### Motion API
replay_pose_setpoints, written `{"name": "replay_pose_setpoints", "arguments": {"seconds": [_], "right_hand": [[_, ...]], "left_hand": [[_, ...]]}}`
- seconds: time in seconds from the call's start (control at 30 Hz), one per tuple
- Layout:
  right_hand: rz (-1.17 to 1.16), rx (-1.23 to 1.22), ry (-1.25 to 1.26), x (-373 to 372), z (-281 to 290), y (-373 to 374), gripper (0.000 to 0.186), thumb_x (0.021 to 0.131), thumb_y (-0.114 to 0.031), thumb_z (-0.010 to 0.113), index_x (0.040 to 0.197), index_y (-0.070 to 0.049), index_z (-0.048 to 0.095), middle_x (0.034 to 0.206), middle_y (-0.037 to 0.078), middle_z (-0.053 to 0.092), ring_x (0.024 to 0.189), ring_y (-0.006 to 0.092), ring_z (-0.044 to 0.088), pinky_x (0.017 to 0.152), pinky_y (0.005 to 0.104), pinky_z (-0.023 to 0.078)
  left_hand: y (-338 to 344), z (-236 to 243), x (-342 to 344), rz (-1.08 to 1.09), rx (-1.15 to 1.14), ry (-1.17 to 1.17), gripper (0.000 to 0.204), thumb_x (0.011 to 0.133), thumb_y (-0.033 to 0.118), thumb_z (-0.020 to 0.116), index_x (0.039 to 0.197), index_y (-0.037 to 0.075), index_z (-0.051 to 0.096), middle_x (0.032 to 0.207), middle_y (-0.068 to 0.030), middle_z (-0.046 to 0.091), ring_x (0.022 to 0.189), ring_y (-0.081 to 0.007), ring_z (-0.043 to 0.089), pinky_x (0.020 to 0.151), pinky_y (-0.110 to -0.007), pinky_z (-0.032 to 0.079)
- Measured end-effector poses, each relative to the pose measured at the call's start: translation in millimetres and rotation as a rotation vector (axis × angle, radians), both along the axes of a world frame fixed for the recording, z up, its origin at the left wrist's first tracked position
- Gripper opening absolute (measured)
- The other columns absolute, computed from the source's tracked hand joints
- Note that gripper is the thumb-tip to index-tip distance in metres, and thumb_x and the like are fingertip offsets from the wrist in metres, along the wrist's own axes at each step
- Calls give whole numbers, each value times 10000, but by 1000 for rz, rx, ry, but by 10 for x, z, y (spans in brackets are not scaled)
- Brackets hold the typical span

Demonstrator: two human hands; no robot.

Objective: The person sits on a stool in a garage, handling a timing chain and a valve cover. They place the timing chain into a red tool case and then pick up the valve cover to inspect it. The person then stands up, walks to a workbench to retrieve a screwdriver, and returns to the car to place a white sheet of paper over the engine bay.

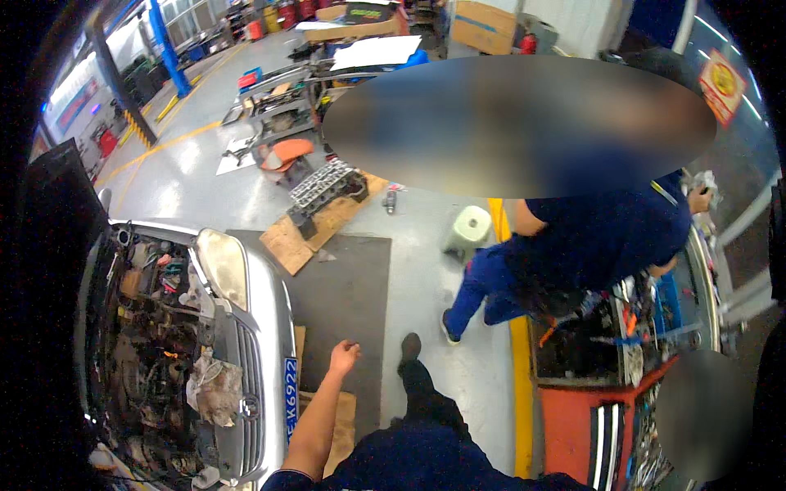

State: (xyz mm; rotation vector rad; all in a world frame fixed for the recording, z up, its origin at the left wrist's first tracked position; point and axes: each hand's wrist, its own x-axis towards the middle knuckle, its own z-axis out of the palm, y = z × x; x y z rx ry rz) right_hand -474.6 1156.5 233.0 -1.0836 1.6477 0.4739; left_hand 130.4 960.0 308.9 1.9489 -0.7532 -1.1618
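My left hand [345, 358] hangs beside the front of a silver car [274, 303], over a dark mat [352, 286] on the floor. Its fingers look loosely curled in, and nothing shows in them. It is apart from the car, whose hood is up over a dirty engine bay [147, 352]. A crumpled, stained cloth or sheet [214, 389] lies at the front of that bay. My right hand is out of view. Below me one of my legs, in dark trousers [430, 397], is stretched forward on the grey floor.
A person in dark blue [606, 237] stands at a tool bench on the right. A red tool cabinet [573, 425] stands nearer. Ahead are a pale green stool [470, 227], an engine cylinder head [327, 186] on cardboard [286, 245], and a parts-laden cart [282, 106].
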Motion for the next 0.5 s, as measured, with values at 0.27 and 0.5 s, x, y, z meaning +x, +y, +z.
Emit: {"name": "replay_pose_setpoints", "arguments": {"seconds": [0.27, 0.5], "right_hand": [[-473, -264, -369, 2125, -522, -3988, 195, 897, -188, 586, 925, -1, 630, 834, 173, 676, 746, 275, 682, 598, 397, 546], [-591, -487, -810, 4659, 1260, -8042, 305, 970, -194, 593, 1144, 56, 587, 957, 167, 694, 785, 236, 685, 688, 346, 563]], "left_hand": [[547, -89, 1142, 105, 489, -41, 350, 853, 331, 674, 1019, 26, 718, 943, -181, 736, 845, -332, 707, 746, -424, 547], [252, 22, 1467, 249, 767, 109, 315, 842, 368, 670, 946, 78, 736, 902, -159, 730, 822, -324, 696, 729, -448, 534]]}}
